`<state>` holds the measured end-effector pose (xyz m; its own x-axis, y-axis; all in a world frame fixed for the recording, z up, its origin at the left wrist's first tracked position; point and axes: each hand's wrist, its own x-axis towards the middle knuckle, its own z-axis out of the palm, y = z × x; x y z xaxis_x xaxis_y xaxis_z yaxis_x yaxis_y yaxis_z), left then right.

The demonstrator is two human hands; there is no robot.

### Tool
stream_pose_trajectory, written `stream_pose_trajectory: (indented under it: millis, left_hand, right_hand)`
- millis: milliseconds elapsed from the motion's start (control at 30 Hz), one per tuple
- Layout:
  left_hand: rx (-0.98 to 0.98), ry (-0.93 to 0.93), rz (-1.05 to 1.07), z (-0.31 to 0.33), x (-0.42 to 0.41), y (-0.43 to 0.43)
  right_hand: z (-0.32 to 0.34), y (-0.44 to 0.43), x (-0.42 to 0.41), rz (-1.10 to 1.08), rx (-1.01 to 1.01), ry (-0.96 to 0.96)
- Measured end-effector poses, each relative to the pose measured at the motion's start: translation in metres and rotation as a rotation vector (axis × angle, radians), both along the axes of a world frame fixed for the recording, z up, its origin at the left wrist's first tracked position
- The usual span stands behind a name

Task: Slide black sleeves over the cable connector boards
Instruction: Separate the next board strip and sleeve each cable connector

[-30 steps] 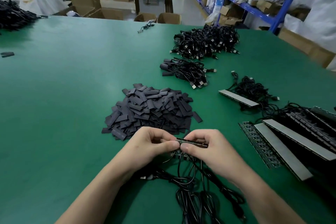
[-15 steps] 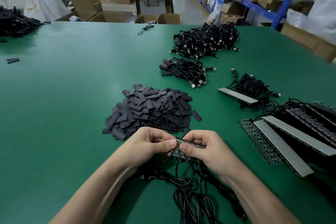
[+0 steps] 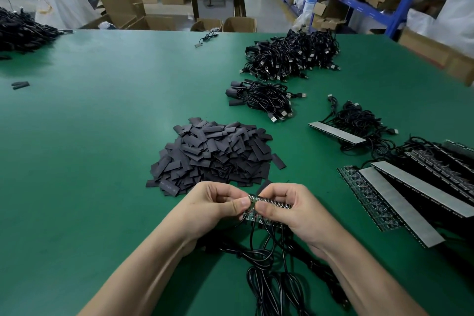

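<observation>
A strip of small connector boards [image 3: 272,202] is held between both hands near the table's front. My left hand [image 3: 215,204] pinches its left end with thumb and fingers. My right hand [image 3: 289,209] grips the rest of the strip, thumb on the near side. Black cables [image 3: 266,259] hang from the boards and coil on the green table [image 3: 89,136] below my wrists. A heap of flat black sleeves [image 3: 215,154] lies just beyond my hands.
Panels of boards with grey backing strips [image 3: 400,202] lie at the right. Further back are a small cable bundle [image 3: 259,100] and a large cable pile [image 3: 292,55]. Another black pile [image 3: 20,31] sits far left. Boxes and blue shelving stand behind the table.
The strip has tilted in my hands and both thumbs have closed in on its left end. The hands stay in the same place above the cables.
</observation>
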<state>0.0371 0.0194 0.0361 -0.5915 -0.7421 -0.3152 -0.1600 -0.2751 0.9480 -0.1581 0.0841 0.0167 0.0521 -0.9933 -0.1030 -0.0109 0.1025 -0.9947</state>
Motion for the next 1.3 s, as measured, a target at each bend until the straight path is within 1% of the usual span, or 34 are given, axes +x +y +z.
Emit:
stream_pose_trajectory:
  millis: [500,1033,1300]
  left_hand:
    - [-0.007,0.002,0.036,-0.001,0.000,0.007]
    - [0.013,0.070,0.070,-0.006,0.000,0.012]
    - [0.012,0.051,0.077,-0.008,0.000,0.012]
  right_hand:
    - [0.000,0.001,-0.001,0.040,-0.002,0.029]
    - [-0.001,0.001,-0.001,0.042,-0.008,0.079]
    - [-0.002,-0.001,-0.002,0.053,-0.006,0.113]
